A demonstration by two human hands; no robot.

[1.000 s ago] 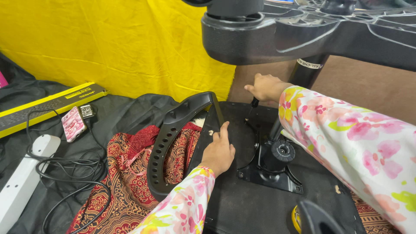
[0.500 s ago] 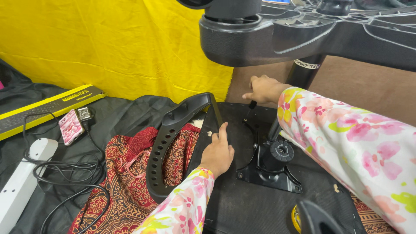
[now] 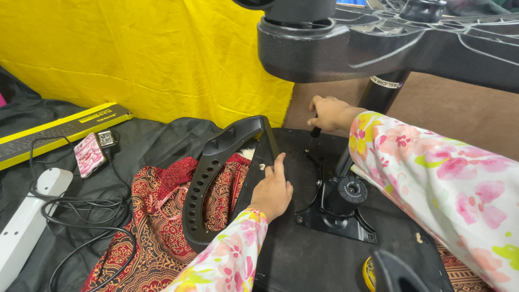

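We are looking down at an upturned office chair seat [image 3: 303, 254], its black underside facing up and lying on a red patterned cloth [image 3: 157, 238]. Our left hand [image 3: 273, 189] is lying flat and released on the seat's underside, fingers stretched toward the left edge, just beside the black armrest [image 3: 216, 178] that is curving out from that edge with a row of holes along it. Our right hand [image 3: 330, 113] is reaching across to the far side of the seat and is clenching around a small black lever [image 3: 315, 131] that is sticking up by the tilt mechanism [image 3: 335, 208], a black metal plate sitting in the middle of the underside. The gas column [image 3: 381, 94] is rising from that plate, and the star base [image 3: 378, 40] is hanging over the scene at the top. Both our arms are wearing floral sleeves.

Well to the left, a pink phone [image 3: 88, 155] is lying on a black sheet [image 3: 151, 143], near a long yellow and black box [image 3: 59, 130]. A white power strip [image 3: 30, 221] is lying at the lower left, with a black cable [image 3: 81, 211] looping beside it. A yellow cloth [image 3: 146, 54] is hanging behind everything.
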